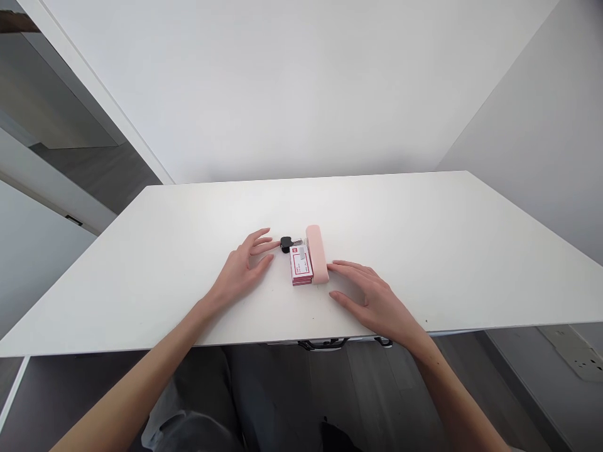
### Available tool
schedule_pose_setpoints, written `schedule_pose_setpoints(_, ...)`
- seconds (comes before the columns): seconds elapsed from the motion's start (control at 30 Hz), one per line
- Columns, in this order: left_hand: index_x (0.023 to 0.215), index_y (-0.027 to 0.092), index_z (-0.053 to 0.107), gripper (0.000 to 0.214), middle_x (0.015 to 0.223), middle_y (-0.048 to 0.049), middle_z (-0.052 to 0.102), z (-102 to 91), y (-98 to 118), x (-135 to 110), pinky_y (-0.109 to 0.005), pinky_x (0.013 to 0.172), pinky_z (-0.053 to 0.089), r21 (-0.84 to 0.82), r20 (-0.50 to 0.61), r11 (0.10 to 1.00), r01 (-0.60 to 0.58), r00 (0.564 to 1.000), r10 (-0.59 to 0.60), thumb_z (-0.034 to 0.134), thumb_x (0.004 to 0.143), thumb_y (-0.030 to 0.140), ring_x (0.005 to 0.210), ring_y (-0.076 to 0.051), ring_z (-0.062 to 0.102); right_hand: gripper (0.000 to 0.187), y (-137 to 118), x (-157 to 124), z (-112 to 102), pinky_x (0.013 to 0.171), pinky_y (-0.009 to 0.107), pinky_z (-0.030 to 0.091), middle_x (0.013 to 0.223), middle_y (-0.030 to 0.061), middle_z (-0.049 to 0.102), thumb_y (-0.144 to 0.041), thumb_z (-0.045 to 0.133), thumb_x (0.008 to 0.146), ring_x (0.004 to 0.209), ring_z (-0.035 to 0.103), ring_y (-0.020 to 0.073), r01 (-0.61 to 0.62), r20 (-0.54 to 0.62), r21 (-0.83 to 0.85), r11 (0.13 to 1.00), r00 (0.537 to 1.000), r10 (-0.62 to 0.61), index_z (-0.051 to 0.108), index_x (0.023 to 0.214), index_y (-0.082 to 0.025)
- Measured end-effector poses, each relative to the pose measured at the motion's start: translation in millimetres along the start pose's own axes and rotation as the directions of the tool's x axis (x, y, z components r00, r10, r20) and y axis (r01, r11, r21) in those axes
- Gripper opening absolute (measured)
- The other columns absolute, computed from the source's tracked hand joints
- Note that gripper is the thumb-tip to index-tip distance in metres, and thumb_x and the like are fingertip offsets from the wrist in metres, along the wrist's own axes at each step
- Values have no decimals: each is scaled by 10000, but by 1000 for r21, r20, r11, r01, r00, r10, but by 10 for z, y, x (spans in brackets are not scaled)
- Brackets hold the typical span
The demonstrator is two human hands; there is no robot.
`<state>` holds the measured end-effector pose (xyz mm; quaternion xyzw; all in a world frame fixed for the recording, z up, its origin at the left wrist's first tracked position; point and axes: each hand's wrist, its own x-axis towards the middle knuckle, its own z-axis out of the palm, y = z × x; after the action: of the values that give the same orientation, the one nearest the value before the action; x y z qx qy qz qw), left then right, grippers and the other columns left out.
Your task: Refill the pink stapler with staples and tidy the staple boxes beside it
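A pink elongated case (pixel 317 255) lies on the white table, its long side against a stack of small white-and-red boxes (pixel 301 262). Just behind the boxes is a small black object (pixel 286 244) with a metal piece, perhaps a key; its exact kind is too small to tell. My left hand (pixel 247 260) rests to the left with fingers spread, one fingertip at the black object. On the other side, my right hand (pixel 370 295) lies open, a fingertip touching the right side of the pink case. Neither hand grips anything.
The white table (pixel 424 238) reaches back to a white wall (pixel 301 88). A grey wall (pixel 556 144) borders it on the right. Below the front edge a black handle (pixel 323 344) shows, and a wall socket panel (pixel 572 351) sits low at the right.
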<state>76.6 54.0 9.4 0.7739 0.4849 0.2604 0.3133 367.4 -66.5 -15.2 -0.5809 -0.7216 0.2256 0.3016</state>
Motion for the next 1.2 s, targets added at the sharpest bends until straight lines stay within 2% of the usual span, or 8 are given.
schedule_pose_setpoints(0.3,1584,294,379,577,1433,-65,723,56,91,-108,-505,1200,460,49,88,994,-100,992,95,486,1019,344,1530,-246,503,479,6,-5,-6,1220,542,492,1590,23,607,-490,564,1059,1526,504,294,-23,19,-2,1000,1000,23,583,1519,-357)
schedule_pose_setpoints(0.53,1617,284,325,631,1472,-59,697,98,102,-82,-475,1146,491,24,157,994,-110,982,105,423,995,256,1542,-245,483,487,26,-10,6,1218,563,488,1589,29,608,-496,569,1056,1526,505,302,-16,7,8,1000,1000,16,584,1522,-357)
schedule_pose_setpoints(0.8,1609,308,351,607,1539,-61,644,35,27,-91,-460,1043,545,57,78,997,-48,996,44,442,1009,325,1311,-275,650,482,53,-16,15,1226,550,484,1585,25,610,-503,555,1059,1526,508,292,-15,6,13,1000,1000,15,584,1521,-366)
schedule_pose_setpoints(0.93,1558,263,451,557,1584,-79,593,-157,-235,-80,-506,1228,413,211,-29,977,-36,999,43,447,1028,432,1502,-306,494,460,25,-30,6,1175,525,530,1533,26,655,-478,560,1055,1451,584,288,-38,-35,55,998,999,40,592,1501,-365)
schedule_pose_setpoints(1.0,1531,221,493,567,1620,-119,543,-327,-413,-81,-527,1276,351,319,-72,947,-24,996,49,436,1032,484,1532,-328,454,406,-35,-61,10,1107,520,570,1470,48,695,-457,551,1059,1330,666,294,-57,-147,104,993,986,72,630,1438,-337)
schedule_pose_setpoints(1.1,1549,148,470,635,1640,-182,505,-615,-677,-114,-557,1292,310,451,-116,892,37,993,18,401,1033,512,1556,-360,420,296,-231,-134,44,1031,517,591,1348,90,741,-410,534,1066,1183,710,297,-39,-405,148,988,909,97,682,1292,-290)
schedule_pose_setpoints(1.17,1557,128,458,650,1653,-196,487,-772,-814,-156,-571,1303,276,495,-156,864,93,988,-16,377,1035,505,1576,-363,393,250,-442,-171,99,1042,505,585,1285,98,756,-370,521,1072,1187,705,291,24,-460,174,984,886,59,690,1235,-284)
schedule_pose_setpoints(1.2,1560,130,455,650,1660,-193,481,-828,-863,-180,-579,1304,268,506,-176,854,121,984,-35,368,1034,502,1582,-364,383,247,-565,-175,142,1050,490,588,1273,97,760,-353,507,1077,1196,708,282,72,-431,206,976,902,24,688,1232,-287)
